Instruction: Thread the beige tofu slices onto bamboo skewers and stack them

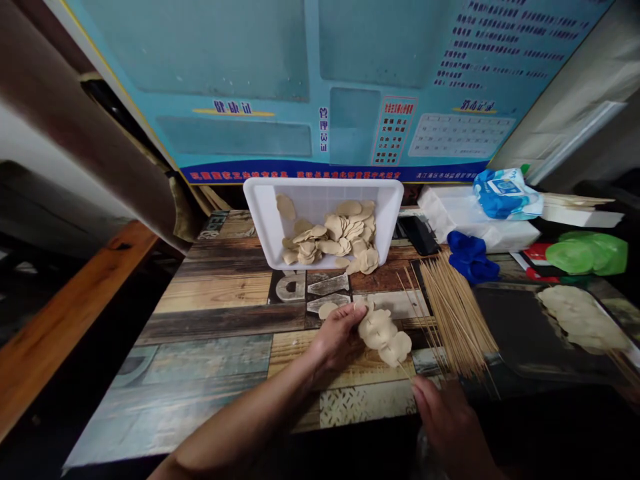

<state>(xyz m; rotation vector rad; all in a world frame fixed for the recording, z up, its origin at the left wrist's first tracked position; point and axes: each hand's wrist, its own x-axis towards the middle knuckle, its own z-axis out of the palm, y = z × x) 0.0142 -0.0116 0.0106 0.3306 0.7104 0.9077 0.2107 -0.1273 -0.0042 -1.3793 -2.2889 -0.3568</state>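
Observation:
My right hand [447, 417] is closed around the lower end of a bamboo skewer [405, 371]. Several thin, round, pale beige slices [383, 332] are threaded along that skewer, which slants up and left above the table. At its far end, my left hand [336, 339] pinches a pale slice [364, 307] between thumb and fingers; whether the tip pierces this slice is hidden. Just beyond the left hand, a loose slice [327, 310] lies on the table. A white plastic tray [259, 227] leans tilted at the back, holding a heap of similar slices [345, 233].
Right of my hands lies a bundle of bamboo skewers [457, 317]. Beside it, a dark tray [520, 330] bears skewered slices [583, 317]. Farther back are a black phone [420, 235], blue bundle [473, 258], wipes pack [507, 195] and green bag [587, 253]. A blue board [320, 67] stands behind.

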